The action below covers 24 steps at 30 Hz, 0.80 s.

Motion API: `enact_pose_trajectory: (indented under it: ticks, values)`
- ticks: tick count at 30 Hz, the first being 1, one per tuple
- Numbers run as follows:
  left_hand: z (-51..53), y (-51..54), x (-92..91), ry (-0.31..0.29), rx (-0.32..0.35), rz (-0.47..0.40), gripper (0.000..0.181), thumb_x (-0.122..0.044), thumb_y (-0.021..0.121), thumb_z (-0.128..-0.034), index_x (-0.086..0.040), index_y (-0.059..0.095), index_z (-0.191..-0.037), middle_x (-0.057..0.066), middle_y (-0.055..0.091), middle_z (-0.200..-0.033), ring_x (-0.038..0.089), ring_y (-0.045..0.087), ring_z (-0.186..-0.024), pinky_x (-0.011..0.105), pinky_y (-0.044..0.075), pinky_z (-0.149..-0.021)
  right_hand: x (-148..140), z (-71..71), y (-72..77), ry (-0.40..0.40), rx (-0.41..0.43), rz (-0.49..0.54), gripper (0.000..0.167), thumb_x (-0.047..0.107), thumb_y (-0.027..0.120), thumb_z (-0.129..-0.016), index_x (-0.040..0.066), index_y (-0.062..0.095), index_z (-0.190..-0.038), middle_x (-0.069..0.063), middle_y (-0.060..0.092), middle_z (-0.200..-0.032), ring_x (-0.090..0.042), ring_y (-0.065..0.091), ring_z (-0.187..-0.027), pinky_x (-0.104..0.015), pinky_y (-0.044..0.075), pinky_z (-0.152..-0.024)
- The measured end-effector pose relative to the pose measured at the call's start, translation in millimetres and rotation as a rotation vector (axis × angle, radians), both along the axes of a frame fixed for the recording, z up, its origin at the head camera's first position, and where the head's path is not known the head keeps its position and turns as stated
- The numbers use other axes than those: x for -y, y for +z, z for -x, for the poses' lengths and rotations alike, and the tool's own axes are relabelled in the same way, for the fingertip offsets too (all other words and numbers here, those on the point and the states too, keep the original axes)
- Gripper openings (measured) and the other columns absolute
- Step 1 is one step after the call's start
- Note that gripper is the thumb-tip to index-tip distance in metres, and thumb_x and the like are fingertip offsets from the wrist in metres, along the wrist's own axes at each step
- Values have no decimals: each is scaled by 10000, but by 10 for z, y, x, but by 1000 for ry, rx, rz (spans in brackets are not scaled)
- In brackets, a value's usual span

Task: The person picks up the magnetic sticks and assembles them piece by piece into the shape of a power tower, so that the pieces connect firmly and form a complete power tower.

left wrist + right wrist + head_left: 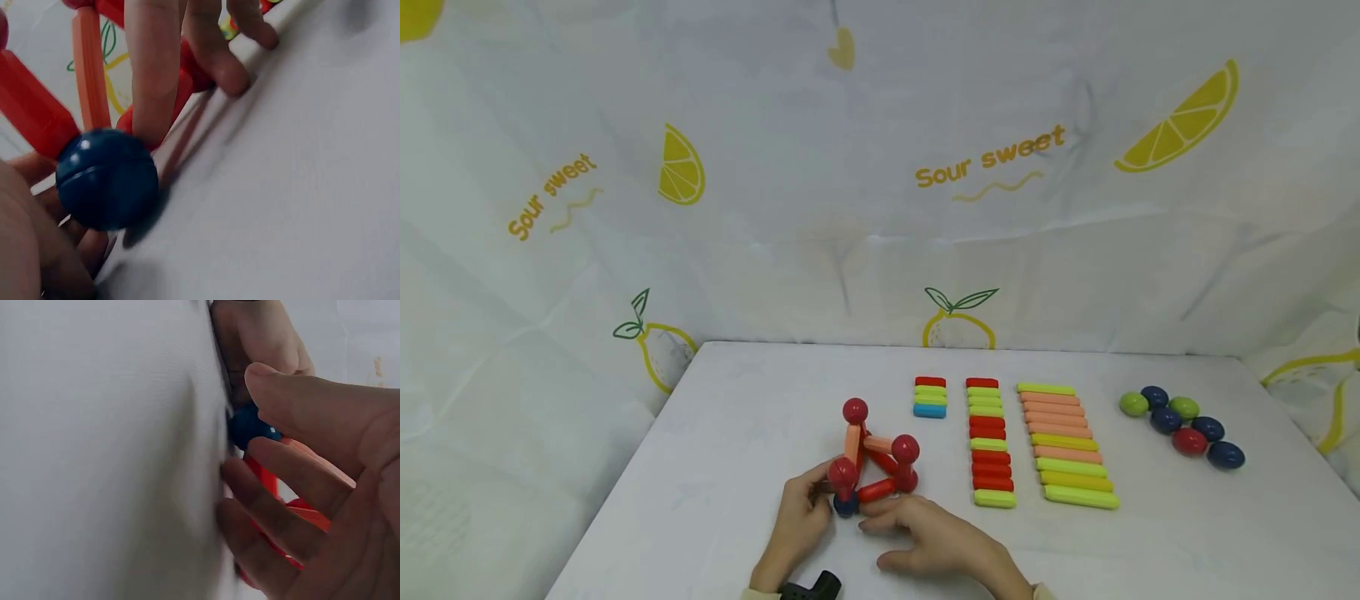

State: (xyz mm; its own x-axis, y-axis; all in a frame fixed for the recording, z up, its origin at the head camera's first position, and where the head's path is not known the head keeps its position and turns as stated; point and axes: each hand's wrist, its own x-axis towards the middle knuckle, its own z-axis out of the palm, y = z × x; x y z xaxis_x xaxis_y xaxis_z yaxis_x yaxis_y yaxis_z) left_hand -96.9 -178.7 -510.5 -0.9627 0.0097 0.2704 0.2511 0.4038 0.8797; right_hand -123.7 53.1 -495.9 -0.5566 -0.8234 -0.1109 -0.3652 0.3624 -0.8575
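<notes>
A toy frame of magnetic-style rods and balls [853, 442] stands on the table in the head view, with red balls, red and orange rods and a dark blue ball [846, 505] at its near bottom corner. My left hand [801, 518] grips that near corner from the left, its fingers partly hidden behind the frame. On the right, my right hand [928, 537] has its fingers extended toward the bottom red rod [877, 490], thumb apart. A right finger [153, 69] lies against the frame beside the blue ball [107, 180] in the left wrist view.
Right of the frame lie a short stack of rods [930, 400], a longer column of red and lime rods [990, 458] and a column of longer rods [1067, 454]. Several loose balls [1190, 442] sit at the far right. A printed cloth [805, 275] hangs behind the table [715, 433].
</notes>
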Motion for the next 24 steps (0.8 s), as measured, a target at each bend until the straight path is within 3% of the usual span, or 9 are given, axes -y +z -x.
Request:
enact_pose_trajectory:
  ticks: [2,5,7,9,12,15,19,24]
  values:
    - [-15,11,37,-44,29,21,749,229,474,-674,-58,656,-1342,35,773,-1122,1,661,-910,236,573,-859,-51,-30,153,14,42,-26,344,271,758,-922,223,738,-1262,125,734,-1231,26,651,-1102,-214,567,-930]
    - [-24,15,73,-109,4,111,763,119,623,-690,-35,565,-1435,33,758,-1112,22,644,-907,254,570,-870,-256,-102,596,-4,141,-77,279,159,739,-929,92,761,-1199,38,786,-996,2,666,-848,-172,561,-796]
    - [-30,19,61,-119,7,179,758,-21,751,-741,-48,530,-1466,-11,745,-1078,14,626,-906,255,568,-869,-482,-108,849,-74,149,-114,255,135,746,-918,46,768,-1156,8,777,-924,-27,629,-763,-159,538,-732]
    - [-30,10,38,-112,7,222,786,-160,842,-769,-65,517,-1479,-44,735,-1076,14,616,-912,262,574,-866,-746,-62,973,-202,79,-173,257,144,770,-898,39,772,-1132,3,757,-890,-74,617,-761,-186,543,-716]
    - [-22,1,-2,-74,37,239,813,-258,889,-774,-127,521,-1488,-87,732,-1114,-3,593,-921,239,574,-862,-1128,45,971,-454,-51,-351,277,141,813,-852,44,773,-1108,2,742,-926,-119,604,-819,-282,574,-748]
    - [-9,-20,-8,-52,29,225,787,-225,896,-773,-156,541,-1471,-90,738,-1119,7,584,-899,219,570,-840,-1434,115,861,-614,-63,-502,293,89,834,-813,14,766,-1088,-38,739,-957,-164,622,-865,-408,605,-785]
    - [2,-28,-7,-32,27,220,744,-212,896,-771,-177,567,-1437,-94,743,-1095,9,573,-869,210,561,-814,-1665,152,760,-645,-14,-544,299,17,821,-799,-27,753,-1087,-104,756,-1019,-209,669,-908,-462,613,-807]
    - [5,-31,-3,-27,-28,208,696,-232,894,-769,-190,593,-1396,-112,729,-1096,-1,563,-861,201,546,-775,-1650,151,747,-668,19,-532,279,-58,812,-764,-7,767,-1034,-83,754,-978,-184,642,-867,-461,609,-799]
